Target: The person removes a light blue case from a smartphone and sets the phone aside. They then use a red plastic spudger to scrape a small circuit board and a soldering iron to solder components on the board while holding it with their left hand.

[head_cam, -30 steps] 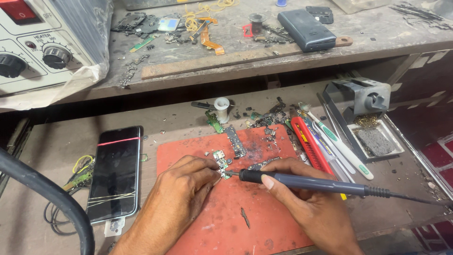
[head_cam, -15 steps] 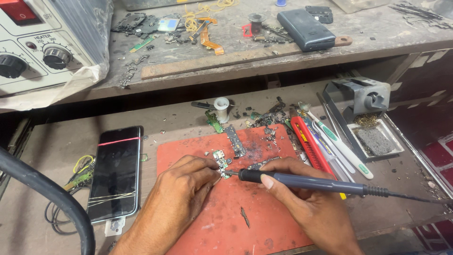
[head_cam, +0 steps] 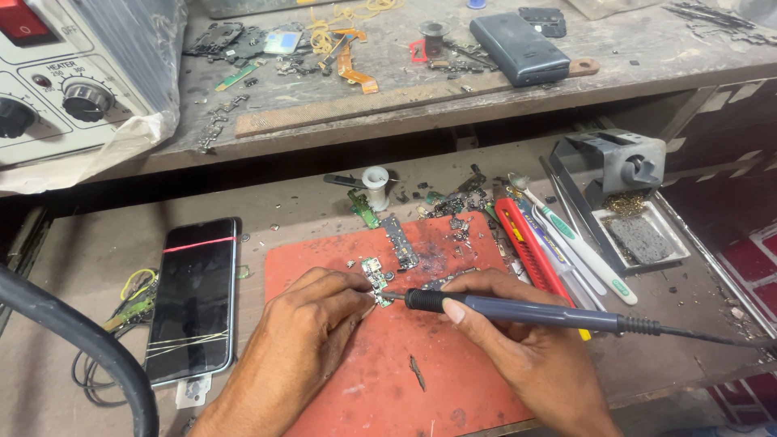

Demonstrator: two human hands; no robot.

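Note:
My left hand (head_cam: pixel 312 324) rests on a red work mat (head_cam: pixel 388 380), its fingertips pinching a small green circuit board (head_cam: pixel 374 275). My right hand (head_cam: pixel 518 340) grips a dark blue soldering iron (head_cam: pixel 518 310) like a pen. The iron's tip touches the lower edge of the small board next to my left fingertips. Its cable runs off to the right.
A cracked black phone (head_cam: pixel 197 295) lies left of the mat. A red cutter (head_cam: pixel 530 247), toothbrushes (head_cam: pixel 583 251) and board scraps lie at the mat's right and back. A grey iron stand (head_cam: pixel 619 174) with sponge tray sits right. A black hose (head_cam: pixel 81 348) crosses lower left; a heater station (head_cam: pixel 57 89) stands upper left.

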